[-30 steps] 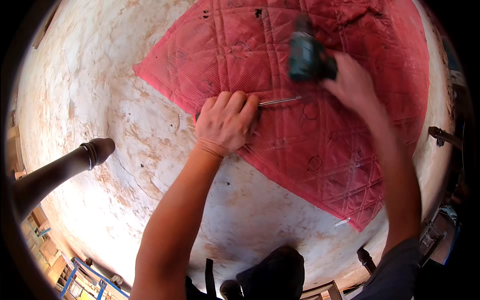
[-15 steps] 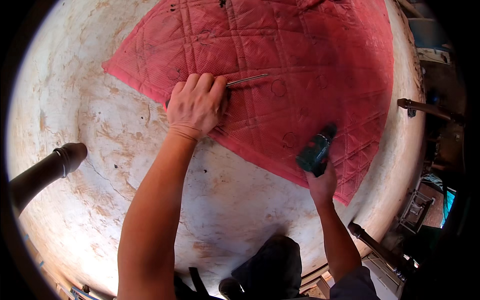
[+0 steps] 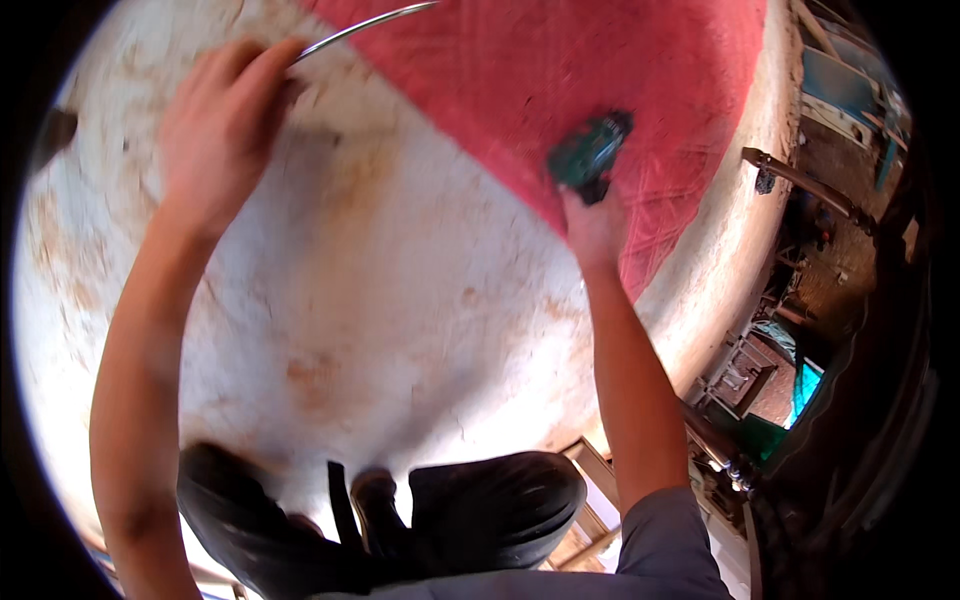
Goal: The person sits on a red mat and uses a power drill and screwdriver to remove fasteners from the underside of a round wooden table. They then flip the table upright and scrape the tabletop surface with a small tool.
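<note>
My left hand (image 3: 222, 130) is raised over the pale surface, closed round the end of a thin shiny metal rod (image 3: 362, 26). The rod's tip reaches above the red quilted cloth (image 3: 510, 75), and any handle is hidden in my fist. In my right hand (image 3: 597, 225) is a dark green cordless drill (image 3: 588, 155), gripped near the cloth's lower right corner. Motion blurs both hands, and whether the drill touches the cloth I cannot tell. The cloth lies spread over the stained white surface (image 3: 330, 310).
A brown turned post (image 3: 810, 192) juts out past the surface's rounded right edge, with another post (image 3: 715, 440) lower down. Beyond lie cluttered floor and a wooden frame (image 3: 745, 375). A dark post end (image 3: 57, 135) shows at the left. My knees (image 3: 500, 500) rest at the bottom.
My left hand has lifted off the cloth and swung left with the metal rod. The view has shifted, so the cloth sits higher. My right hand still grips the drill.
</note>
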`<state>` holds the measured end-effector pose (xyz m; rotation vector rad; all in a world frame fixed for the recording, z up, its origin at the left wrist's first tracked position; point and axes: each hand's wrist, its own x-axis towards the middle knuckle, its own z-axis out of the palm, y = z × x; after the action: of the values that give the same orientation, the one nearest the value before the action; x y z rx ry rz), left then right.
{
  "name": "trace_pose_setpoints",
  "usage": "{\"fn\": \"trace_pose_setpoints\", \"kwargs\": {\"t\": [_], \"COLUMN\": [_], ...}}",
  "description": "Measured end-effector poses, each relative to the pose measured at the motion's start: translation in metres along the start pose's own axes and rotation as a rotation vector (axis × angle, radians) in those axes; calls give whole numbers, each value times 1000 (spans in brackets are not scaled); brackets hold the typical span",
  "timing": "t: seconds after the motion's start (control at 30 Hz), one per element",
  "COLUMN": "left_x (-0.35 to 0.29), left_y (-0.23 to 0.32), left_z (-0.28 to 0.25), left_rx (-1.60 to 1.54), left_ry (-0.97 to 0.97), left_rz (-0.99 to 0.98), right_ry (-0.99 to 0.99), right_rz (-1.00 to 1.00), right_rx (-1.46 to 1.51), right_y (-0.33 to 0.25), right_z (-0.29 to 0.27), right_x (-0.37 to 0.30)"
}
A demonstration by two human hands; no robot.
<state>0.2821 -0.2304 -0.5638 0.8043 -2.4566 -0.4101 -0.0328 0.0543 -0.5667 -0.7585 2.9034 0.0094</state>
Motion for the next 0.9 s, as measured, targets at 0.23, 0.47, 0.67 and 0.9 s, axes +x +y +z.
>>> {"fn": "trace_pose_setpoints", "kwargs": {"t": [0.23, 0.47, 0.67, 0.9], "left_x": [-239, -234, -237, -248], "left_y": [-44, -36, -37, -49], "left_z": [-98, -93, -95, -104], "left_rx": [510, 425, 355, 81], "left_ry": [-144, -118, -78, -68], "left_rz": [-182, -262, -268, -390], "right_ry": [-8, -81, -340, -368], "right_rz": [-147, -59, 201, -2], "right_rx": [-16, -128, 418, 249], "right_y": [-8, 29, -16, -62], "right_z": [0, 6, -30, -30], "right_x": [8, 40, -21, -218]}}
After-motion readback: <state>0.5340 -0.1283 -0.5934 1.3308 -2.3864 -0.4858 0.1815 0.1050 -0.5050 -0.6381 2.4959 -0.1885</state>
